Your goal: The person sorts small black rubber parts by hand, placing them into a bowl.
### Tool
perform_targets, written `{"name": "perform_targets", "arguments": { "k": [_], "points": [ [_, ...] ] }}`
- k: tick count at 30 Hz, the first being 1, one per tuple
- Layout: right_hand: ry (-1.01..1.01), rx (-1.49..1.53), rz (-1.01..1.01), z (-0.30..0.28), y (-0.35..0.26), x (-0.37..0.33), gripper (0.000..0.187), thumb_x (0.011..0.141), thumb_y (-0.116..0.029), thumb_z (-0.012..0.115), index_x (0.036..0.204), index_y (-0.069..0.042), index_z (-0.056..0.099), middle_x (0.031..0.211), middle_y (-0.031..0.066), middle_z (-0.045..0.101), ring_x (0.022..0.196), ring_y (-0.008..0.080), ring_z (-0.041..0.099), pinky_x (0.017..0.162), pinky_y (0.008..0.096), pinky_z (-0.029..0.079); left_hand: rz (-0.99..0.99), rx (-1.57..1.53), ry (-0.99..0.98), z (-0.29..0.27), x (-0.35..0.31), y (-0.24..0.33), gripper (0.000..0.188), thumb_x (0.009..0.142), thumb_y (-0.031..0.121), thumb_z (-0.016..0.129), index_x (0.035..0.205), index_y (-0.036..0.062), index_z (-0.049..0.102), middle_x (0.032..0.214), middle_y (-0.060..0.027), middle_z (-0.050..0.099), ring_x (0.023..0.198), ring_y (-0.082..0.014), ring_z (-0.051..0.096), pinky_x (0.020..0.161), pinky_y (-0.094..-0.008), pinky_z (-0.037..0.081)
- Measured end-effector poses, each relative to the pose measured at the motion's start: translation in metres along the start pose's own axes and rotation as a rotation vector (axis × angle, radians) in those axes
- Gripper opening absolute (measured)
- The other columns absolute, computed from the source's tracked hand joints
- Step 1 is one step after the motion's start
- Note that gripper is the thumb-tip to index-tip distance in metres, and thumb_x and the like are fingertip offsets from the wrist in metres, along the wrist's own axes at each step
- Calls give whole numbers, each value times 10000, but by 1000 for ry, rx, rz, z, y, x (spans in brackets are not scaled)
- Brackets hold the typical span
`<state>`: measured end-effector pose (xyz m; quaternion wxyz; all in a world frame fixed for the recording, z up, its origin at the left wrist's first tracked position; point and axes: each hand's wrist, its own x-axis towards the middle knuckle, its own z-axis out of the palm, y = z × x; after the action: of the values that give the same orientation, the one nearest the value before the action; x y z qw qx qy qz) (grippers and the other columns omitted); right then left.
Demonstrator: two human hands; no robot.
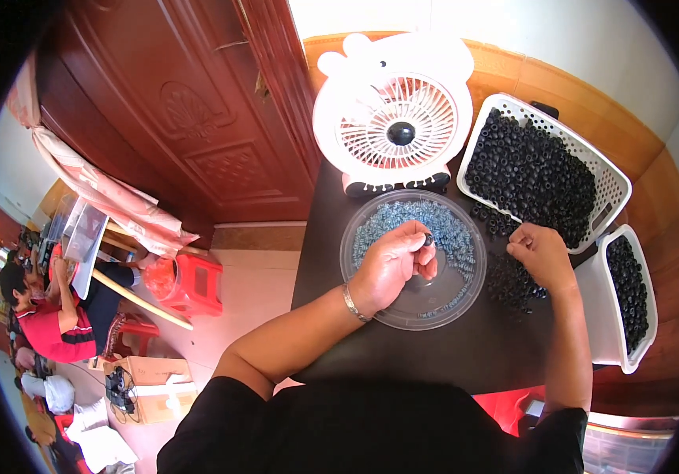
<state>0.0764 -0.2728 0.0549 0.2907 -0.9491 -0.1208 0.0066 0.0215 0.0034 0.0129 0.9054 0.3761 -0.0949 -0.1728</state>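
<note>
- Two hands are working over a dark bench (434,347) in the head view, with supplies ringed within easy reach.
- Left hand (391,265) is hovering above a clear round dish (403,312) of pale blue rings, fingers closed, pinching one small black ring (428,238).
- Right hand (541,254) is resting curled on a loose pile of black rings (509,286); whether it is gripping any, I cannot tell.
- White baskets (612,186) beside it are holding more black rings, and a small fan (395,118) is facing the person.
</note>
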Motion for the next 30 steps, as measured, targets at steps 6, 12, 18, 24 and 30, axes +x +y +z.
{"name": "perform_targets", "arguments": {
  "k": [6, 12, 18, 24, 30],
  "points": [
    [-12, -290, -78, 17, 15, 9, 123, 694, -122, 705, 747, -33, 640, 662, 115, 630, 618, 245, 617, 606, 342, 479, -13, -11, -3, -2, 2, 0, 148, 909, 231, 486, 944, 92, 524, 754, -37, 510, 733, -225, 547, 709, -338, 406],
    [-77, -123, 0, 20, 3, 16, 102, 730, -109, 664, 794, -33, 638, 720, 106, 645, 700, 234, 633, 666, 339, 484, -52, -36, 23, -4, 3, 0, 146, 898, 219, 489, 935, 85, 532, 748, -43, 509, 728, -237, 542, 699, -337, 405],
    [-154, 808, -38, 32, -30, 16, 163, 860, -92, 603, 978, 8, 653, 801, 25, 637, 726, 83, 568, 681, 241, 467, -86, -78, -14, -1, 4, -6, 156, 895, 214, 494, 938, 72, 543, 756, -57, 517, 731, -237, 534, 691, -340, 409],
    [-244, 922, -59, 47, -49, 11, 176, 922, -82, 530, 1043, 15, 612, 857, 58, 648, 758, 102, 586, 722, 244, 482, -91, -85, -38, -3, 4, -8, 176, 897, 218, 498, 974, 65, 540, 764, -64, 523, 736, -235, 536, 697, -341, 414],
    [-202, 1199, -6, 64, -54, 6, 148, 928, -95, 541, 1036, -5, 589, 876, 64, 650, 789, 124, 603, 754, 265, 494, -98, -48, -13, 2, 3, -8, 191, 905, 230, 500, 989, 61, 529, 790, -56, 545, 748, -215, 544, 692, -329, 418]
  ]
}}
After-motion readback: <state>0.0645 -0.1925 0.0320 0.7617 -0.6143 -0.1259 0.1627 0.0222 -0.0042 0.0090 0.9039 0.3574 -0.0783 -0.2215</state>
